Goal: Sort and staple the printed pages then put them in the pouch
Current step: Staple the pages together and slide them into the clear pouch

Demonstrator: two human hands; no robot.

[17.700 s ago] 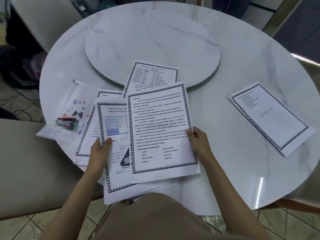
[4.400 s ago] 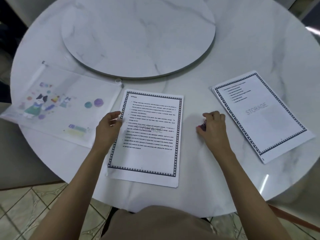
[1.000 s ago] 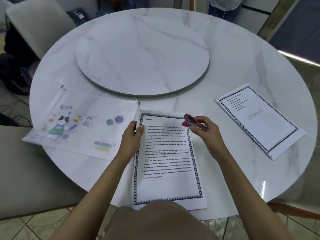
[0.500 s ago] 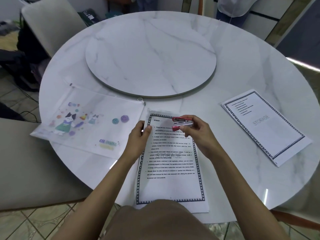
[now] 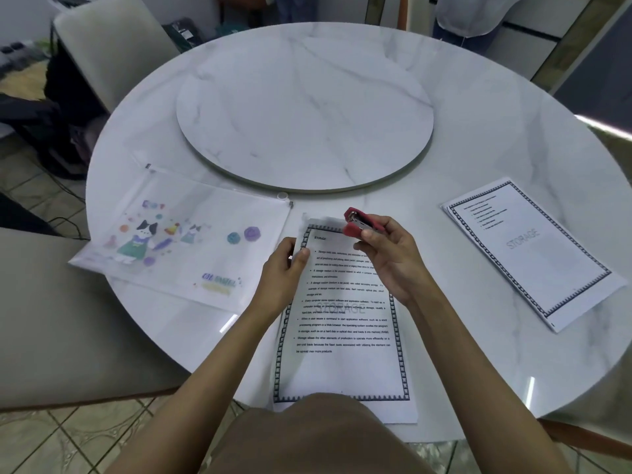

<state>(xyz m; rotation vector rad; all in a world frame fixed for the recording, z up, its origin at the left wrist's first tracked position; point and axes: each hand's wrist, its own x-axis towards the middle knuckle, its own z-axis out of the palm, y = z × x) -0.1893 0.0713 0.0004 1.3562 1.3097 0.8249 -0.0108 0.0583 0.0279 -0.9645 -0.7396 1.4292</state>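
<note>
The person sits at a round white marble worktop [image 5: 496, 131] with a raised round marble turntable [image 5: 304, 121] in its middle. Straight in front of them lies a set of white printed pages with a black patterned border [image 5: 342, 336], its near end running over the worktop's edge toward their lap. The left hand [image 5: 280, 271] pinches the upper left edge of these pages, thumb on top and fingers curled beneath, so that the top end lifts a little. The right hand [image 5: 390, 258] is closed around a small red stapler with a metal mouth [image 5: 359, 224], whose nose points left at the top margin of the pages; I cannot tell whether paper sits inside it. To the left, flat on the worktop and just beside the pages, lies a translucent zip pouch printed with cartoon cats [image 5: 191, 241]. Well off to the right lies a second stack of bordered pages marked STORAGE [image 5: 533, 254], turned at an angle.
</note>
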